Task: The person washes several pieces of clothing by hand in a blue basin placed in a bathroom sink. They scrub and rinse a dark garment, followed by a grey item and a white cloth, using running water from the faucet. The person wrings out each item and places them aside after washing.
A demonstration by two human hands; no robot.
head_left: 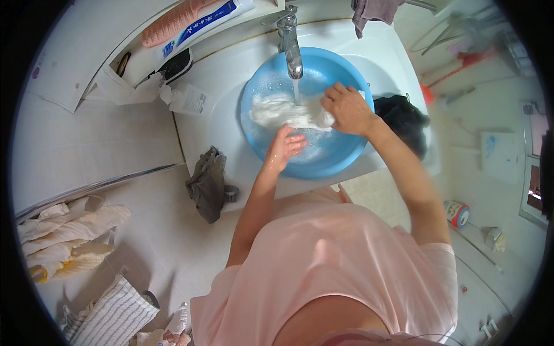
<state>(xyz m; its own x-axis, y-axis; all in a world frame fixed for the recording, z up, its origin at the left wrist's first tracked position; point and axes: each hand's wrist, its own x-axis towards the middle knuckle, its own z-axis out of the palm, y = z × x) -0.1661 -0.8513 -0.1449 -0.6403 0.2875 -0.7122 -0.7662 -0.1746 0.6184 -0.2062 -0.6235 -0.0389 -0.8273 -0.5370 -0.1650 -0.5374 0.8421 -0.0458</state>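
A wet white cloth (283, 111) lies bunched across a round blue basin (249, 135) of sudsy water. Water runs from the chrome tap (294, 55) onto it. My right hand (348, 109) is closed on the cloth's right end, near the basin's right side. Below the cloth, my left hand (285, 147) has its fingers apart, palm turned up, with wet drops on the wrist. Its fingertips come close to the cloth's lower edge; whether they touch it I cannot tell.
The basin sits in a white washbasin (222, 109). Dark cloth (403, 124) lies on its right rim, and a grey-brown cloth (208, 184) hangs over its left edge. A toothpaste tube (208, 23) lies on the shelf at upper left. Striped and cream cloths hang at lower left.
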